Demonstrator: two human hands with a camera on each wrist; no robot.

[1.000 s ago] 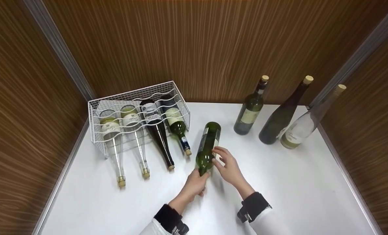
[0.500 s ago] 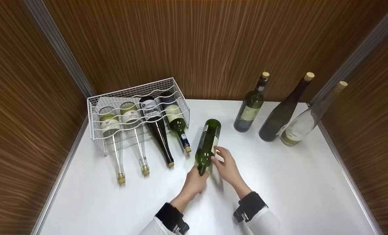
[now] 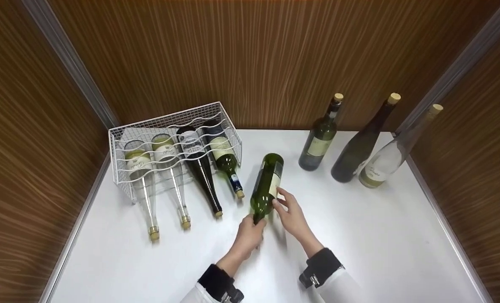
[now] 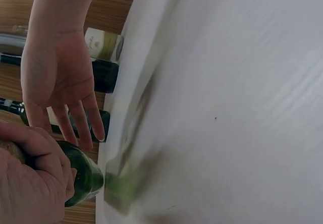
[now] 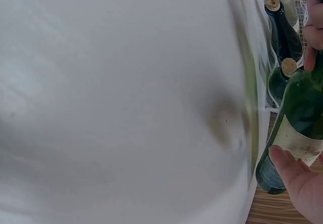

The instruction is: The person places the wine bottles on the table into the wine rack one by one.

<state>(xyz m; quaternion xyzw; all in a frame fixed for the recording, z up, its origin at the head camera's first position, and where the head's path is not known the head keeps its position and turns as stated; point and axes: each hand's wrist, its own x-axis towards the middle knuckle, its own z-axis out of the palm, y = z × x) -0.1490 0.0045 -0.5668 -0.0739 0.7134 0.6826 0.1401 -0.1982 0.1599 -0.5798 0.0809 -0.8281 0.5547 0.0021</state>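
Note:
A green wine bottle (image 3: pixel 268 179) is tilted over the white table, its base pointing away and its neck toward me. My left hand (image 3: pixel 248 235) grips the neck, with the cork end mostly covered. At the bottle's right side, the fingertips of my right hand (image 3: pixel 293 216) touch near the cream label. The left wrist view shows the right hand (image 4: pixel 65 77) with its fingers nearly straight beside the bottle (image 4: pixel 86 176). In the right wrist view, the right thumb (image 5: pixel 285 163) lies along the label.
A white wire rack (image 3: pixel 121 170) at the back left holds several corked bottles lying down, necks toward me. Upright at the back right are a green bottle (image 3: pixel 317 145), a dark bottle (image 3: pixel 356 155) and a clear bottle (image 3: pixel 380 166). Wood-grain walls (image 3: pixel 250 63) enclose the table.
The held bottle has turned slightly, with more of its cream label in view on the right. Both hands stay nearly in place; the left keeps its grip on the neck.

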